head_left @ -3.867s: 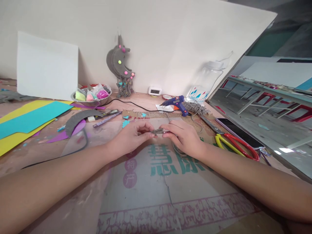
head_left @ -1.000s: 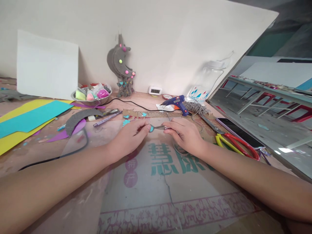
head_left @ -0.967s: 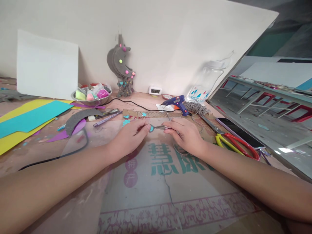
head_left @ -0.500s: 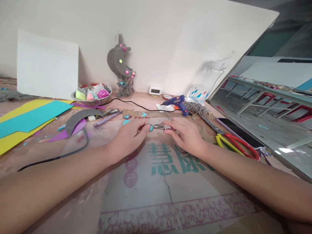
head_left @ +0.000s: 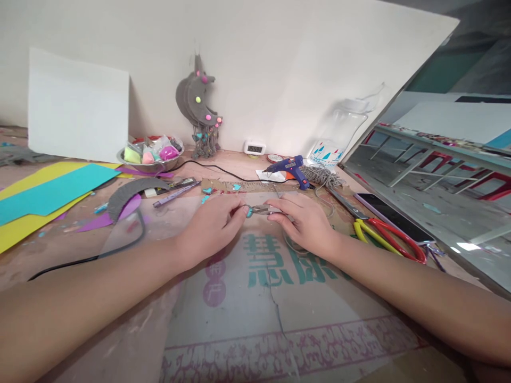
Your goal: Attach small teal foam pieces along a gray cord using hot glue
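My left hand (head_left: 219,223) is closed, pinching a small turquoise piece (head_left: 249,211) between thumb and forefinger. A thin grey strand shows along the piece's upper edge. My right hand (head_left: 305,219) grips a small two-pronged metal tool (head_left: 262,209), its tips pointing left at the turquoise piece. Whether the prongs grasp the strand I cannot tell. Both hands are above a printed clear plastic sheet (head_left: 239,319). Just behind my left hand lie small turquoise cut-outs (head_left: 237,187).
Behind the hands are a blue glue gun (head_left: 293,171), grey cord (head_left: 321,176) and a small clock (head_left: 254,148). Red-and-yellow scissors (head_left: 393,239) and a phone (head_left: 393,217) lie right. Left are a grey wrapped crescent (head_left: 130,197), coloured sheets (head_left: 59,194) and a metal bowl (head_left: 149,167).
The turquoise piece has turned slightly and shifted right, showing more of the grey strand. The tool's prongs look closer together. Both hands stay nearly in place.
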Tool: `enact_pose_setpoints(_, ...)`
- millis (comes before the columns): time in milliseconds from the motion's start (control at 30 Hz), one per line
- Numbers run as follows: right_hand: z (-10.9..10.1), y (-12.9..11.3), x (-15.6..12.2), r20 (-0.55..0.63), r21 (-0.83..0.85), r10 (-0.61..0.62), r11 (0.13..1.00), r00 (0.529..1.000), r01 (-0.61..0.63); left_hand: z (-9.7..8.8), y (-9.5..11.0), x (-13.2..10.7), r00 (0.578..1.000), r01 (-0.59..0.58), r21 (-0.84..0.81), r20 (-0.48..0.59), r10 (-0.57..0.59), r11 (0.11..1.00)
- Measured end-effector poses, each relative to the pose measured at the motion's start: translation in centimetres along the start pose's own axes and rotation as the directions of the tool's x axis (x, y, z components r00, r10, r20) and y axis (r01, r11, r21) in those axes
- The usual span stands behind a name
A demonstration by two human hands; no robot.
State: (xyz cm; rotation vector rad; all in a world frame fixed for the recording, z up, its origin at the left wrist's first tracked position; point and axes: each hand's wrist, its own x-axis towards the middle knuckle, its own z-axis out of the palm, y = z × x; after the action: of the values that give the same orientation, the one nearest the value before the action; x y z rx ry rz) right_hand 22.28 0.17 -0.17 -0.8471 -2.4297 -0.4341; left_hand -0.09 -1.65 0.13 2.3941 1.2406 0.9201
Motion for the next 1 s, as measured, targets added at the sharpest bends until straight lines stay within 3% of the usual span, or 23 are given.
enact_pose_setpoints(1000,0.25,0.24,-0.06,0.007,0.032,0.003,0.999,1.0,-0.003,-0.03,-0.01,0.1,0.998,0.059,-0.074,0.035,-0.057,0.995)
